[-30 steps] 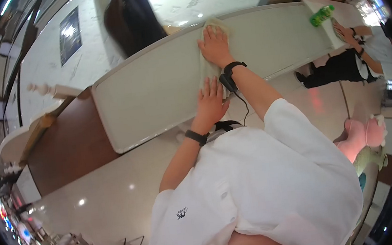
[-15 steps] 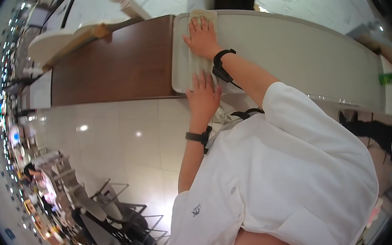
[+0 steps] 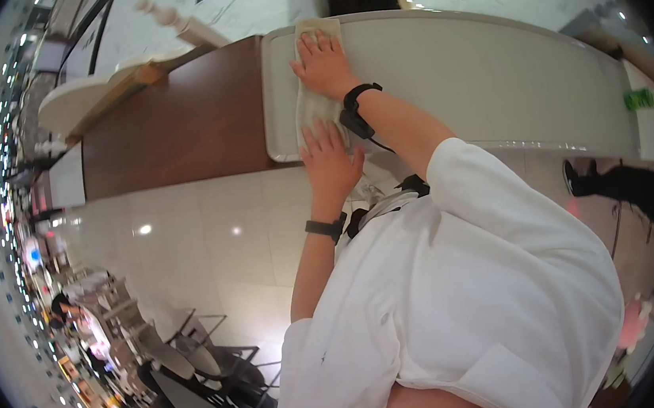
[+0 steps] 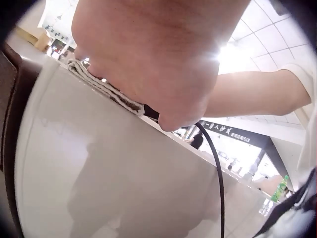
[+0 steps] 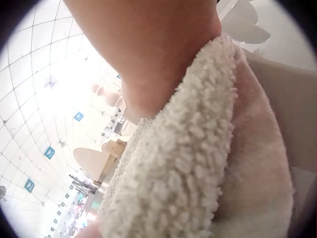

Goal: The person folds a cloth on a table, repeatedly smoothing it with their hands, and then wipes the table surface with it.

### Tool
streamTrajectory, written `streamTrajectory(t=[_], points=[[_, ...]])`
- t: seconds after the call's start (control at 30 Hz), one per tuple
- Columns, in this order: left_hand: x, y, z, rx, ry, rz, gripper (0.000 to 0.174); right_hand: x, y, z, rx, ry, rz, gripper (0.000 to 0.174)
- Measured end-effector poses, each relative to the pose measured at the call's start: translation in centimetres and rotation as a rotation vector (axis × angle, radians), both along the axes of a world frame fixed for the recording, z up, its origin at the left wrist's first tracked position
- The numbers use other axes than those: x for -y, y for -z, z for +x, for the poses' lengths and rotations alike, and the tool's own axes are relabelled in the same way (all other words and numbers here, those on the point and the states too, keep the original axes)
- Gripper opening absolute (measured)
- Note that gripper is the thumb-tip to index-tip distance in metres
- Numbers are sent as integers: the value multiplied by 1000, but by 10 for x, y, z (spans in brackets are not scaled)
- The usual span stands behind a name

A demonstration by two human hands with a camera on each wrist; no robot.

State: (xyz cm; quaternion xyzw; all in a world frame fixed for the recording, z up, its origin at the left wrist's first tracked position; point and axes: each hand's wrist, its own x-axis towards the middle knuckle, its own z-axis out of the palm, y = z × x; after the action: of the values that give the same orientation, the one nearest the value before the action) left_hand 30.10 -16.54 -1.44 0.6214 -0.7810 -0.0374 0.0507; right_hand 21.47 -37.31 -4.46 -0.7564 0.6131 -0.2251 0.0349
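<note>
A cloth (image 3: 320, 107) lies across the tabletop (image 3: 481, 80) near its left end.

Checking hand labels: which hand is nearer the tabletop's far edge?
The right hand, toward the far end of the cloth; the left hand is at the cloth's near end.

Large retail hall, seemingly furniture showroom: one Chinese-lettered shopfront sign (image 4: 225, 130); blue signs (image 5: 49, 152) hung beneath gridded white ceiling (image 5: 25, 74); grouped chairs (image 3: 237, 373); glossy tiled floor (image 3: 205, 256); many small lights.
</note>
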Motion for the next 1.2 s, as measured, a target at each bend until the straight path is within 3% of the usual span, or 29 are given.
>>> streamTrajectory(t=[0.2,0.3,0.47,0.67,0.93,1.2], points=[[-8,1,-114,-77,276,35,82,-25,4,-154,-30,202,-56,62],[-9,4,-179,-135,437,35,81,-45,-1,-246,-9,362,62,61],[-23,5,-271,-197,662,89,81,-101,-1,-384,-106,541,54,62],[-33,13,-357,-239,896,87,79,-165,8,-501,-125,784,6,61],[-44,18,-433,-323,1156,49,76,-253,12,-595,-105,1126,59,64],[-39,16,-436,-244,1188,94,74,-261,9,-595,-50,1361,258,75]])
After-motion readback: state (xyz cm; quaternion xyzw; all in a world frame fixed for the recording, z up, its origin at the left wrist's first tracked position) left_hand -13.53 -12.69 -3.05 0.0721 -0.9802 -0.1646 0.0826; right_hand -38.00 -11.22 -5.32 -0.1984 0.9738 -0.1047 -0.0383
